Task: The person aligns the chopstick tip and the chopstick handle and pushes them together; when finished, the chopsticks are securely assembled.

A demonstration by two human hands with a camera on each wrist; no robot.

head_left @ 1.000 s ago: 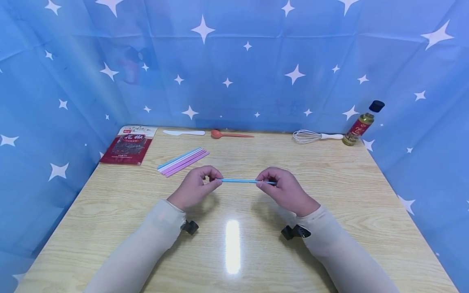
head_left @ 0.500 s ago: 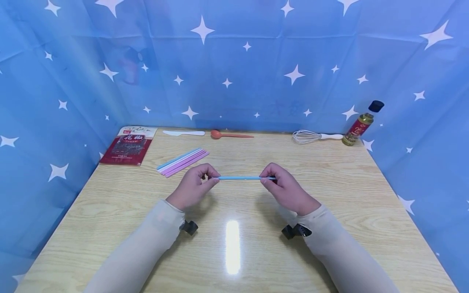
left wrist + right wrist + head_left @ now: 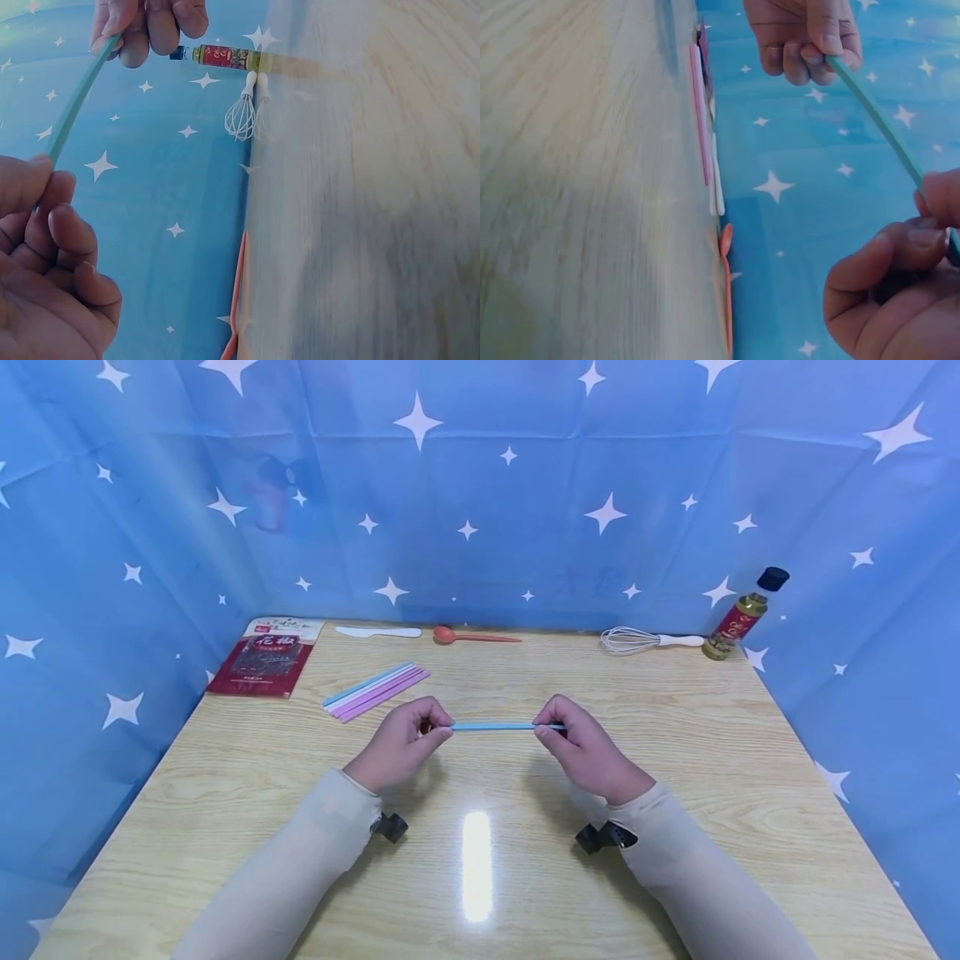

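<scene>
A slim blue straw [image 3: 492, 727] is stretched level between the two hands above the table, in the middle of the head view. My left hand [image 3: 397, 745] pinches its left end between thumb and forefinger. On the other side, my right hand [image 3: 588, 750] pinches it near the right end, with a short tip showing past the fingers. In the left wrist view the straw [image 3: 79, 105] runs slanted and straight from one hand to the other. Beyond the left hand, several blue, white and pink straws [image 3: 375, 692] lie side by side on the table.
Along the table's back edge lie a red spice packet [image 3: 264, 658], a white knife [image 3: 378, 632], an orange-red spoon [image 3: 476, 637] and a white-handled whisk [image 3: 651, 640]. An oil bottle [image 3: 735, 625] stands at the back right. A blue starred curtain [image 3: 480, 468] surrounds the table.
Both hands have shifted slightly away from the body, and the right hand's pinch sits a little further right, baring more of the straw between them. The other things have stayed put.
</scene>
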